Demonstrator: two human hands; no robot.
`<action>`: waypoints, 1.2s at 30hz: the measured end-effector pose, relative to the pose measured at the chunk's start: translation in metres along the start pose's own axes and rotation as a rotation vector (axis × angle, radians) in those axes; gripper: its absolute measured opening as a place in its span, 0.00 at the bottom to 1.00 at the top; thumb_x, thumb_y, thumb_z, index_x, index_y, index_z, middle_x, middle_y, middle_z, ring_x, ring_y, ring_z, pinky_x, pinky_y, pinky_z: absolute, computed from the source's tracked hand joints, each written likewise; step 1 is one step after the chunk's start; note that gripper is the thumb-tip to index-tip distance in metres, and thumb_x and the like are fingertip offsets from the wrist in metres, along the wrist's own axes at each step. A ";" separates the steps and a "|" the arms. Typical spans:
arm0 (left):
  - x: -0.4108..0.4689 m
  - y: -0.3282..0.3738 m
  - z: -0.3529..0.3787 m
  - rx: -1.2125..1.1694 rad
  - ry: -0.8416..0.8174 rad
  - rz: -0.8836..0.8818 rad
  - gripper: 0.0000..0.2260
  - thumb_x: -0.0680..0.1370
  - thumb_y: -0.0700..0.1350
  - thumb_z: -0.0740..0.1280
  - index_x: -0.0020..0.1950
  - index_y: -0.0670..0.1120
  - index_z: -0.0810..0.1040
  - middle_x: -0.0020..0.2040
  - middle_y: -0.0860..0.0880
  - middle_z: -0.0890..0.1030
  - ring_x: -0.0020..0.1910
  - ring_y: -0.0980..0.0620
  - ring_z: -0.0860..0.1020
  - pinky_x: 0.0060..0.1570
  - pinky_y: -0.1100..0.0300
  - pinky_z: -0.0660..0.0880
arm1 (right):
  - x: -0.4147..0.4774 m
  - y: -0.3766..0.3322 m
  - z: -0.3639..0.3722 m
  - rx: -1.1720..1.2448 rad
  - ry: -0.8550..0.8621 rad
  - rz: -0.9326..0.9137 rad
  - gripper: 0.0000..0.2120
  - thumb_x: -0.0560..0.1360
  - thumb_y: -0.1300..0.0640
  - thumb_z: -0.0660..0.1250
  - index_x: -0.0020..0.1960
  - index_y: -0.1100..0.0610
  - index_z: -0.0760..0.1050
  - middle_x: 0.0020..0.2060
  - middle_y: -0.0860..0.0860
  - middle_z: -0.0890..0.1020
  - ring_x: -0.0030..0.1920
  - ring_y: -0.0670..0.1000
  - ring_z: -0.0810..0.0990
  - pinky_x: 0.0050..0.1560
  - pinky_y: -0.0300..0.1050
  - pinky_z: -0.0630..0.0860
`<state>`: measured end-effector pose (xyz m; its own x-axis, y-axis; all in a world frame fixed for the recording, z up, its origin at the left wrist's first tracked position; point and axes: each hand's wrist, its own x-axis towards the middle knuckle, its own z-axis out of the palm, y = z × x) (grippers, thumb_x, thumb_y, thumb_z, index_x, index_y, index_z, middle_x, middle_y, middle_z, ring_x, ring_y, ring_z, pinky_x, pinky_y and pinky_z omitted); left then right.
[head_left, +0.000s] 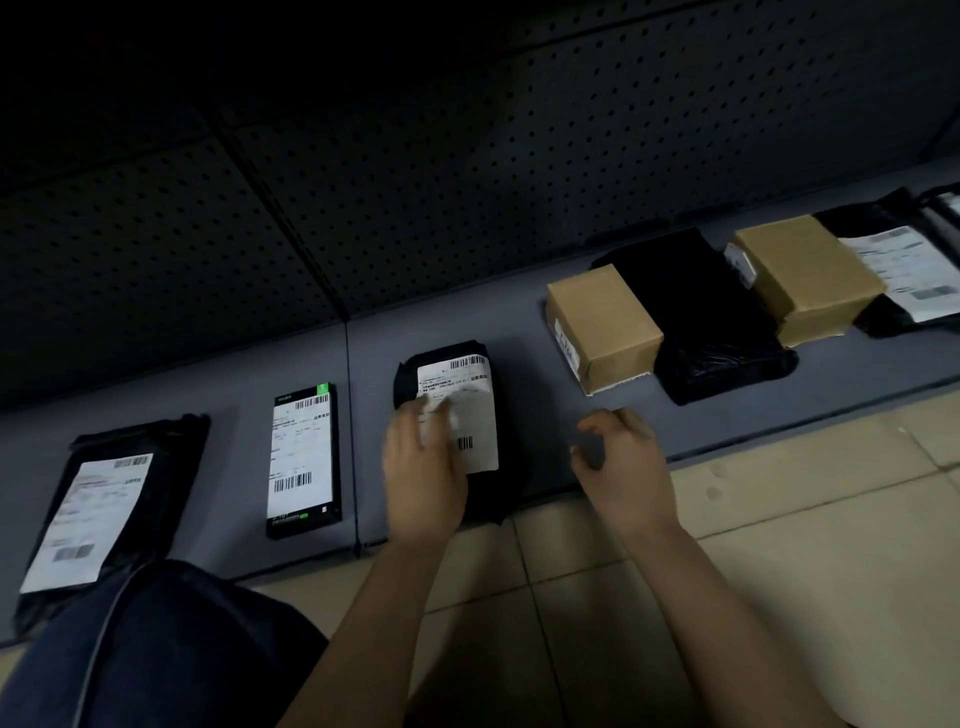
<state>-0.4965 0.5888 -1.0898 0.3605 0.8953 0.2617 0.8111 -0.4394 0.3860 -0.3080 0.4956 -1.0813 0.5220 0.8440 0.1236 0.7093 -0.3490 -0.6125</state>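
Nearest the camera, a knee in dark blue trousers (156, 649) fills the lower left corner, above a floor of pale beige tiles (779, 545). Two bare forearms stretch from there toward a low grey shelf (519, 322).

The left hand (423, 467) lies on a small black plastic mailing bag with a white printed label (467, 400). Its fingers (441, 410) are nearly straight and a little apart, resting flat on the label without gripping; they are blurred. The bag lies flat at the shelf's front edge, near the middle of the row.

The right hand (623, 457) hovers just beside that bag, over the shelf's front edge, its fingers loosely curled and holding nothing.

Left of the bag lies a slim black box with a white label (304, 457), and further left a larger black bag with a white label (104, 514).

To the right and further back stand a small brown cardboard box (602, 327), a plain black plastic bag (717, 322) touching it, a second brown cardboard box (802, 275) and another labelled black bag (904, 270).

Behind everything rises a dark perforated back panel (415, 182).
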 end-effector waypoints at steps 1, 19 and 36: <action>0.001 0.006 -0.001 -0.011 -0.054 0.101 0.21 0.77 0.38 0.65 0.70 0.45 0.71 0.69 0.40 0.70 0.68 0.40 0.69 0.65 0.44 0.70 | -0.001 0.001 0.000 -0.001 -0.002 -0.001 0.12 0.70 0.62 0.74 0.53 0.59 0.79 0.49 0.57 0.78 0.50 0.59 0.78 0.51 0.51 0.77; 0.030 0.059 0.008 0.066 -0.333 0.180 0.19 0.83 0.51 0.57 0.71 0.46 0.68 0.69 0.45 0.70 0.67 0.45 0.68 0.67 0.52 0.64 | 0.007 0.021 -0.031 -0.035 0.072 0.071 0.13 0.69 0.63 0.73 0.53 0.60 0.79 0.49 0.58 0.79 0.50 0.61 0.78 0.51 0.52 0.77; 0.060 0.132 0.058 0.040 -0.478 0.389 0.23 0.83 0.56 0.56 0.77 0.50 0.60 0.80 0.49 0.47 0.79 0.48 0.42 0.73 0.46 0.55 | 0.016 0.086 -0.071 0.124 0.274 0.287 0.14 0.71 0.64 0.72 0.56 0.61 0.79 0.51 0.59 0.78 0.53 0.60 0.77 0.48 0.41 0.67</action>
<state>-0.3413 0.5885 -1.0742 0.7924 0.6077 -0.0523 0.5920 -0.7457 0.3056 -0.2053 0.4505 -1.0764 0.8086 0.5744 0.1273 0.4634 -0.4885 -0.7393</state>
